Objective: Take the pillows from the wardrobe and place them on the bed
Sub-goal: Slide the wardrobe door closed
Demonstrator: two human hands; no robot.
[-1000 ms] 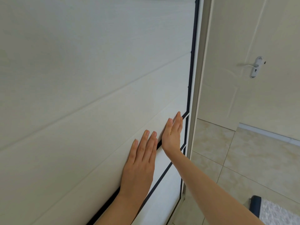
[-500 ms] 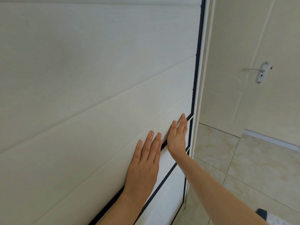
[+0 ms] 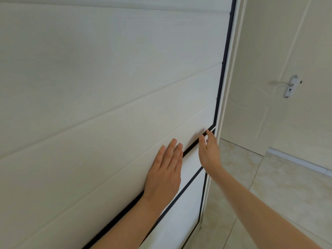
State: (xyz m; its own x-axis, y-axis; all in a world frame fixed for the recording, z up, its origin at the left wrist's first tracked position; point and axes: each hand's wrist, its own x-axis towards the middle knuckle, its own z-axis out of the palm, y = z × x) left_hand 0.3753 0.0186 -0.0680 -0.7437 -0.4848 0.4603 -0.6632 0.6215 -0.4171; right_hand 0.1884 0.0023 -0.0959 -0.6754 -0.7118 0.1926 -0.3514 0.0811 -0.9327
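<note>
The right hand [image 3: 209, 153], which lay flat on the white panelled sliding wardrobe door [image 3: 107, 97] half a second ago, now lifts off it with fingers spread loose by the black-edged seam [image 3: 193, 144], gripping nothing. The left hand [image 3: 166, 172] still presses open-palmed against the panel, also empty. The wardrobe looks closed or nearly so, the pillows are out of sight, presumably inside, and no bed is in view, so the fetching has not begun

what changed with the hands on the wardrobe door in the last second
The right hand has peeled off the wardrobe door: it lay flat by the dark edge strip, and now only its fingertips are near the panel. The left hand stays flat on the door. Nothing is gripped, and the door looks shut as before.
</note>
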